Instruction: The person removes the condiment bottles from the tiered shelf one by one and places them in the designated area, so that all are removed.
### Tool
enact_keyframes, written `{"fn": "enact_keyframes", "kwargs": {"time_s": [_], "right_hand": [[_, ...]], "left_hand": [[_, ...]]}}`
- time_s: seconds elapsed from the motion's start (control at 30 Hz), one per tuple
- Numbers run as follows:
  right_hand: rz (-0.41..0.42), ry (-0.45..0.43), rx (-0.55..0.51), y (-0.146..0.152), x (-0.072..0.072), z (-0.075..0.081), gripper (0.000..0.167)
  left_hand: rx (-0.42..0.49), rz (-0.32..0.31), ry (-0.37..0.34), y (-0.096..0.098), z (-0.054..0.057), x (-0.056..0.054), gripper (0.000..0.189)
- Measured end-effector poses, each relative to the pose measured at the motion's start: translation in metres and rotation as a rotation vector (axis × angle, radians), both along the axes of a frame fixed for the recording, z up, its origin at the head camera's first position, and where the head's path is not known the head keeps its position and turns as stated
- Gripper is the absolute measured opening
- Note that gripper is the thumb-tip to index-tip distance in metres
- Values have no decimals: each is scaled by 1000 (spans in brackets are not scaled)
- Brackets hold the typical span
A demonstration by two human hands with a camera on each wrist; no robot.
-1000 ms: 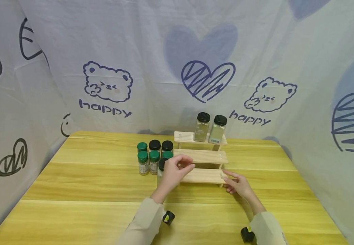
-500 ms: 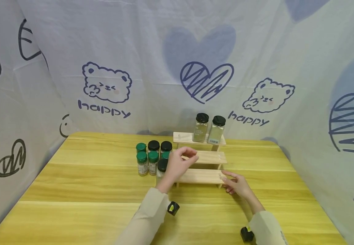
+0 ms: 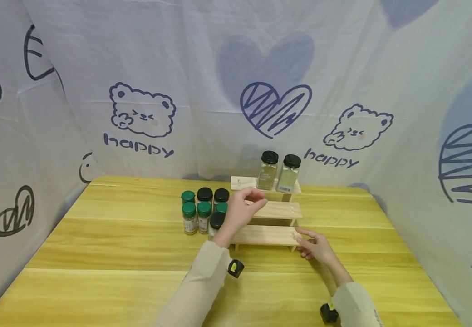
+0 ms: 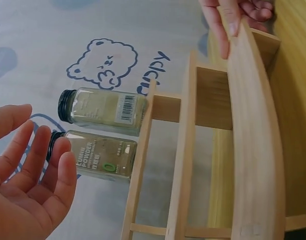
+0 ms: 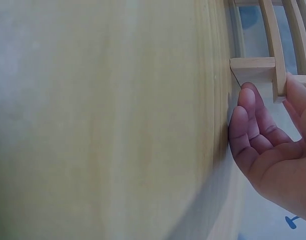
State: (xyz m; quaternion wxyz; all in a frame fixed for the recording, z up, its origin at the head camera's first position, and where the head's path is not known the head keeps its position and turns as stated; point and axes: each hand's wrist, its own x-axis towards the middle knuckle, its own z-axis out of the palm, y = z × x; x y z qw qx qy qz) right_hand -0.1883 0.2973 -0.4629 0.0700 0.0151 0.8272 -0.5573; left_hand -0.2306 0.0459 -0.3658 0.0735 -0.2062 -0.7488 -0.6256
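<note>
A three-step wooden display shelf (image 3: 266, 234) stands on the table. Two square spice jars with black lids, one brownish (image 3: 266, 176) and one pale (image 3: 288, 178), stand on its top step. My left hand (image 3: 241, 210) hovers over the left part of the shelf with bent, relaxed fingers; in the left wrist view that hand (image 4: 35, 195) has nothing in it, its fingertips near the jar lids. My right hand (image 3: 318, 250) holds the right end of the lowest step, its thumb on the wood. In the right wrist view the fingers (image 5: 250, 115) curl beside that end.
Left of the shelf stands a group of spice bottles, some with green caps (image 3: 189, 218) and some with black lids (image 3: 205, 194). One black-lidded jar (image 3: 216, 221) is partly behind the left forearm. A printed cloth (image 3: 203, 113) hangs behind and beside the wooden table (image 3: 109, 254).
My left hand has moved up and slightly right, away from the black-lidded jar and over the shelf's upper steps. The right hand stays at the shelf's end.
</note>
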Motion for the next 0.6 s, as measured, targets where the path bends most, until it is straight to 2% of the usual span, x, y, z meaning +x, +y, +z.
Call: {"fn": "enact_keyframes", "kwargs": {"time_s": [0.23, 0.6], "right_hand": [[0, 5, 2, 2, -2, -5, 46], [12, 4, 1, 2, -1, -1, 47]], "left_hand": [[25, 12, -10, 6, 7, -9, 15], [127, 111, -31, 16, 20, -29, 26]]}}
